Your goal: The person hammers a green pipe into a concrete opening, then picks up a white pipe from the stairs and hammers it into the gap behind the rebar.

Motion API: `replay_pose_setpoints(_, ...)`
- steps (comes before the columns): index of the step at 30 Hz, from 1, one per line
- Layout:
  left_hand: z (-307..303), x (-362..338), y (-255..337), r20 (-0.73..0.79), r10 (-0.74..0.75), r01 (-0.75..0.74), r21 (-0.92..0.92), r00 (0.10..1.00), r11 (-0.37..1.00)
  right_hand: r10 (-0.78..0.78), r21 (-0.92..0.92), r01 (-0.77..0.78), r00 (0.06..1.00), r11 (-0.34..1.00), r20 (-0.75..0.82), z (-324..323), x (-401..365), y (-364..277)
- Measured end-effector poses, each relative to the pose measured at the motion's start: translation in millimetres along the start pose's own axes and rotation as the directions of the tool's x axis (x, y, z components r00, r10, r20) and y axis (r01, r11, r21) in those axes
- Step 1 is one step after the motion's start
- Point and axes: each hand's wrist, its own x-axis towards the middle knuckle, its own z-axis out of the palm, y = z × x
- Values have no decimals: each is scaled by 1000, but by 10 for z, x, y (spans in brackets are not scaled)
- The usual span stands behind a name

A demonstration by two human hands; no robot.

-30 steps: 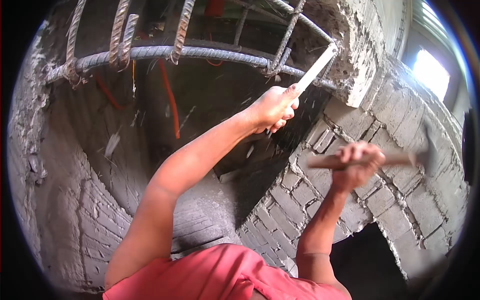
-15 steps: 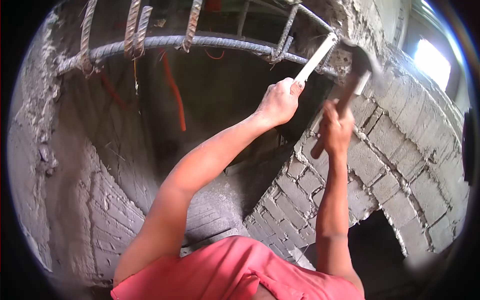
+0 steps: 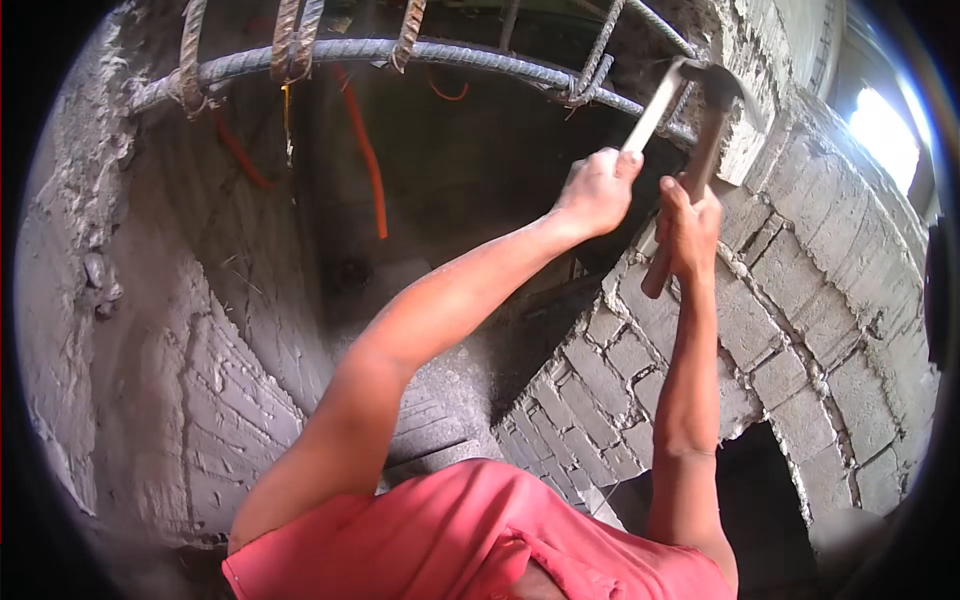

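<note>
My left hand [image 3: 598, 190] is closed around a pale straight bar [image 3: 652, 108], which slants up and right from the fist. The fingers of my right hand [image 3: 690, 228] wrap the brown handle of a claw hammer [image 3: 707, 140], held nearly upright. The hammer's dark head [image 3: 718, 88] is right at the bar's upper end, and its curved claw points to the right. Both tools are in front of rough, chipped concrete [image 3: 752, 60] at the upper right, beside the end of the rebar frame.
A thick ribbed rebar [image 3: 440, 52] crosses the top, with several shorter bars tied to it. An orange conduit [image 3: 366, 160] hangs below. Cracked block wall [image 3: 790, 300] lies to the right, with a dark opening [image 3: 750, 490] low down. Rough plastered wall [image 3: 150, 380] stands left.
The hammer, blurred earlier, has come to a steeper angle with its head against the bar's end. Both hands appear slightly higher and further right, as the whole view has shifted.
</note>
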Motion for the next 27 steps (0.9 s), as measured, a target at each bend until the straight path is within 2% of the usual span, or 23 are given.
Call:
replay_pose_setpoints(1,31,21,52,31,-55,57,-44,998,997,-5,9,5,1000,1000,2,-23,-61,-111)
replay_pose_setpoints(3,52,32,28,-4,-51,51,4,999,999,-131,89,159,956,983,-262,-120,-153,-321)
replay_pose_setpoints(4,42,38,-17,17,-31,32,-35,999,999,-264,151,319,916,936,-301,-228,-202,-419)
replay_pose_setpoints(5,47,50,-33,13,-32,33,-24,999,999,-392,206,480,849,853,-355,-330,-209,-555)
replay_pose_setpoints(7,94,30,-23,29,-74,75,-61,997,995,-526,154,705,640,692,-560,-396,-308,-954)
replay_pose_setpoints(9,141,15,-24,63,-101,109,-151,993,982,-689,105,871,449,481,-568,-765,-344,-1028)
replay_pose_setpoints(10,171,15,-51,59,-96,104,-153,994,983,-759,280,907,418,315,-500,-937,-351,-1003)
replay_pose_setpoints(11,193,15,-69,59,-93,101,-154,994,983,-821,451,880,363,147,-442,-1045,-343,-980)
replay_pose_setpoints(12,197,12,-75,44,-65,72,-180,997,981,-813,419,888,381,189,-441,-978,-232,-836)
replay_pose_setpoints(13,192,-3,-92,48,-63,70,-176,997,982,-781,-24,951,239,308,-577,-390,-218,-870)
replay_pose_setpoints(14,182,-4,-98,50,-65,73,-161,997,984,-816,-137,888,330,439,-474,-147,-119,-662)
replay_pose_setpoints(15,173,11,-84,46,-66,72,-150,997,986,-971,-604,766,231,220,-61,-283,121,-157)
replay_pose_setpoints(16,144,14,-78,40,-64,69,-126,997,990,-610,-45,640,705,767,-361,109,5,-36)
replay_pose_setpoints(17,115,19,-73,35,-63,66,-100,997,993,-130,73,138,987,988,-97,34,3,62)
replay_pose_setpoints(19,87,-39,22,88,-61,68,-77,994,995,-50,145,62,995,987,-87,-15,-47,-43)
replay_pose_setpoints(21,13,-56,93,177,-92,123,-172,980,977,-211,265,271,950,925,-232,-135,-177,-292)
replay_pose_setpoints(22,2,-89,96,183,-99,130,-166,978,977,-276,363,375,915,853,-296,-209,-261,-405)
replay_pose_setpoints(23,-10,-103,109,139,-46,67,-148,989,987,-332,446,479,868,756,-369,-278,-340,-497)
replay_pose_setpoints(24,-26,-112,117,98,12,1,-128,995,992,-400,546,543,840,638,-367,-339,-442,-551)
replay_pose_setpoints(25,-42,-173,107,103,17,-4,-123,995,992,-467,633,590,801,502,-375,-399,-559,-573)
replay_pose_setpoints(27,-83,-388,26,108,213,-209,-46,971,977,-632,549,717,673,429,-385,-554,-834,-537)
